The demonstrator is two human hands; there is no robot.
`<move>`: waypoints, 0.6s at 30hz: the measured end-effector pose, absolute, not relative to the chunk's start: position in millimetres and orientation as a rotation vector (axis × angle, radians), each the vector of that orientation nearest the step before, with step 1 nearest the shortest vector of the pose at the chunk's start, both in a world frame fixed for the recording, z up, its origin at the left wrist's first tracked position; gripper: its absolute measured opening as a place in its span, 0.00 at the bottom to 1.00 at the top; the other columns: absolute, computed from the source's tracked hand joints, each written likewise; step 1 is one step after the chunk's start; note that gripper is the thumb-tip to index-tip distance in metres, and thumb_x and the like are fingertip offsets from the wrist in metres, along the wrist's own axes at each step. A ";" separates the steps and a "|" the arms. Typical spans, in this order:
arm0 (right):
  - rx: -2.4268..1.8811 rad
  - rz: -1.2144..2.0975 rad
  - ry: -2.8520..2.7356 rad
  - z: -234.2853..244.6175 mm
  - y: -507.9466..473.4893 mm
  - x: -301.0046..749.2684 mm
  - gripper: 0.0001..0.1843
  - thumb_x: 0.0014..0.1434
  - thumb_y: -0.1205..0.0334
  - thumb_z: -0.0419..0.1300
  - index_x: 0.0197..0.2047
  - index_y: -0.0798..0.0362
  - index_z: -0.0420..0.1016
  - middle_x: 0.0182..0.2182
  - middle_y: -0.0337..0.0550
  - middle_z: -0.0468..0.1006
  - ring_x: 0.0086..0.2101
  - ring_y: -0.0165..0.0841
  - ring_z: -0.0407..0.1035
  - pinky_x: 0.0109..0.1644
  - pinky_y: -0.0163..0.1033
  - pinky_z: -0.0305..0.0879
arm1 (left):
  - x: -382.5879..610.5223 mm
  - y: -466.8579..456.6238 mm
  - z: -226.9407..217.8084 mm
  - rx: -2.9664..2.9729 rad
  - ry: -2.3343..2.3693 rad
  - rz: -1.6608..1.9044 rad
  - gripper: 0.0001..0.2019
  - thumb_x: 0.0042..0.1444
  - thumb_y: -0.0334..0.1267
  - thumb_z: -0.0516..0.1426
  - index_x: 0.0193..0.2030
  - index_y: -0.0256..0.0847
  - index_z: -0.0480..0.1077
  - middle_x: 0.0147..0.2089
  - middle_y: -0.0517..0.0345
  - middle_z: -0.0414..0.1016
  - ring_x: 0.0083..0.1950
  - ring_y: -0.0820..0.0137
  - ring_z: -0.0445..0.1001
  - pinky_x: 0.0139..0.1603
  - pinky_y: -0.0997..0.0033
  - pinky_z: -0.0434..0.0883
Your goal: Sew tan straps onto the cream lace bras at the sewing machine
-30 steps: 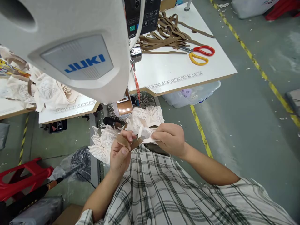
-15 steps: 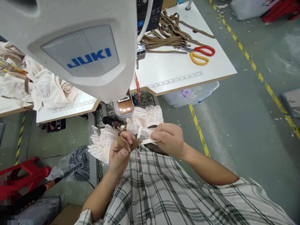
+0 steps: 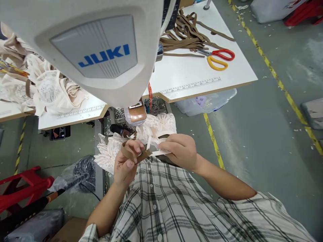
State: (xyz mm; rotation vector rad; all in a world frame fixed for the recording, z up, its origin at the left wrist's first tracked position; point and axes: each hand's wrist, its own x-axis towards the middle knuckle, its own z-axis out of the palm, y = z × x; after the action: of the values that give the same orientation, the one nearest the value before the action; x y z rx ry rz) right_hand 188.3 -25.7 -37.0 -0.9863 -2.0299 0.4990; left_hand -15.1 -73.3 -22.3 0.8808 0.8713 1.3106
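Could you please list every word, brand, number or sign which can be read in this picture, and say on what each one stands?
"JUKI": in blue, on the grey plate of the sewing machine.
Right ruler strip on the white table: numbers too small to read.
Left ruler strip: also too small.
Purple label on the clear plastic box: too blurred.
No other text is legible.

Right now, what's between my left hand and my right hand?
In the head view, a brown strap from your left hand appears to meet a white strip running to your right hand; whether they're joined, I can't tell.
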 end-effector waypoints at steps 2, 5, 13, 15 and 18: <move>-0.942 0.475 -2.014 -36.0 -26.3 187.5 0.11 0.61 0.66 0.56 0.31 0.44 0.77 0.19 0.34 0.71 0.21 0.27 0.62 0.27 0.34 0.56 | -16.9 -73.9 -21.6 0.915 0.866 1.297 0.13 0.55 0.47 0.61 0.26 0.43 0.66 0.39 0.52 0.63 0.49 0.59 0.66 0.49 0.55 0.71; -0.877 0.551 -1.976 -30.9 -26.5 186.4 0.12 0.61 0.68 0.56 0.31 0.44 0.77 0.19 0.33 0.71 0.21 0.26 0.62 0.27 0.34 0.55 | -17.2 -75.8 -22.8 0.975 0.879 1.273 0.16 0.53 0.49 0.62 0.24 0.43 0.64 0.37 0.52 0.62 0.45 0.59 0.66 0.48 0.54 0.70; -0.765 0.262 -2.016 -20.7 -26.2 181.8 0.14 0.61 0.72 0.56 0.29 0.46 0.77 0.18 0.33 0.71 0.21 0.25 0.61 0.25 0.33 0.57 | -16.3 -80.2 -28.5 0.999 0.942 1.269 0.20 0.52 0.54 0.60 0.22 0.43 0.62 0.35 0.51 0.62 0.42 0.58 0.66 0.42 0.56 0.69; -0.781 0.255 -2.025 -21.7 -27.4 181.4 0.15 0.61 0.71 0.57 0.28 0.45 0.78 0.18 0.32 0.72 0.21 0.25 0.62 0.25 0.33 0.57 | -16.4 -79.8 -29.4 1.017 0.934 1.291 0.21 0.53 0.54 0.60 0.21 0.42 0.59 0.34 0.52 0.61 0.41 0.59 0.65 0.43 0.56 0.68; -0.789 0.307 -2.032 -21.9 -29.0 180.9 0.16 0.62 0.69 0.57 0.27 0.44 0.78 0.17 0.32 0.71 0.21 0.25 0.62 0.25 0.35 0.56 | -16.5 -78.8 -30.1 1.023 0.878 1.316 0.22 0.53 0.51 0.60 0.20 0.41 0.57 0.33 0.52 0.61 0.40 0.60 0.65 0.44 0.56 0.67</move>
State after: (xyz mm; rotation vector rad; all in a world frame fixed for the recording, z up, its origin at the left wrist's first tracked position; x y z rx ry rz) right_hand 180.9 -29.0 -21.9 -0.7894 -2.0318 0.3070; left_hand -16.5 -78.8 -30.1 1.0230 0.8780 1.3161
